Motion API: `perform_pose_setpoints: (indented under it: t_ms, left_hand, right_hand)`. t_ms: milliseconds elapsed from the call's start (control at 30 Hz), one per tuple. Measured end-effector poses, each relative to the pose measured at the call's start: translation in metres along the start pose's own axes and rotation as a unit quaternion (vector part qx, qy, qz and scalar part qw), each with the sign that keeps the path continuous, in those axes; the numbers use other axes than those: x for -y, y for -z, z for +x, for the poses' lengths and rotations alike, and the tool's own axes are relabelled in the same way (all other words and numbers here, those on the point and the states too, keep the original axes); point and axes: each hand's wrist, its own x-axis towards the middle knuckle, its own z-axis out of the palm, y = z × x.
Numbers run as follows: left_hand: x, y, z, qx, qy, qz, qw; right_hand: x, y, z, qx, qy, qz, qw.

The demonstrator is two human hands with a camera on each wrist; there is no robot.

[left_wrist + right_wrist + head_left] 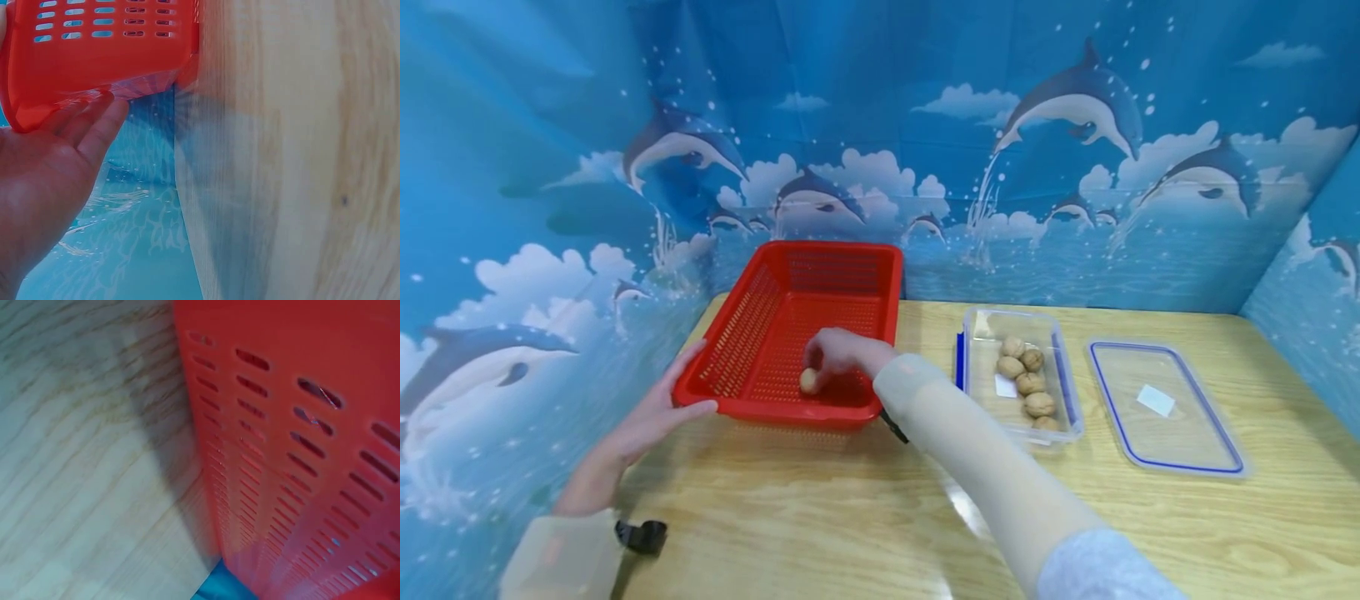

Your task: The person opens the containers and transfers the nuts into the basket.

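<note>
A red plastic basket (pixel 782 412) with slotted walls stands on the table. My left hand (pixel 658 412) grips its near-left corner, the thumb over the rim. In the left wrist view the fingers of that left hand (pixel 56 162) lie against the outside wall under the rim. My right hand (pixel 842 350) reaches inside the basket and pinches a walnut (pixel 808 381) low over the near part of its floor. The right wrist view shows only the slotted basket wall (pixel 281 444) and the tabletop; the right hand is hidden there.
Right of the basket stands a clear plastic box (pixel 1067 400) with several walnuts (pixel 1030 383) and a white label inside. Its blue-rimmed clear lid (pixel 1172 417) lies farther right on the wooden table (pixel 820 517). A dolphin-printed backdrop (pixel 865 108) surrounds the table's back and sides.
</note>
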Motion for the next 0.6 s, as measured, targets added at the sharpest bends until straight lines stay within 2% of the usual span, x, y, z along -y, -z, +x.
perform_pose_setpoints:
  t_ms: [200,400,600]
  left_hand:
    - [-0.001,-0.002,0.001,0.001,-0.002,0.002,1.0]
    - [-0.001,-0.002,-0.001,0.003,-0.004,-0.008,1.0]
    - [0.0,-0.001,-0.001,0.005,-0.001,-0.003,1.0]
  right_hand:
    - [0.001,0.005,-0.004,-0.029,0.027,0.001,0.999]
    - [0.001,0.016,-0.011,-0.029,0.084,0.011,0.996]
    - [0.0,0.033,-0.025,-0.033,0.109,0.039,0.993]
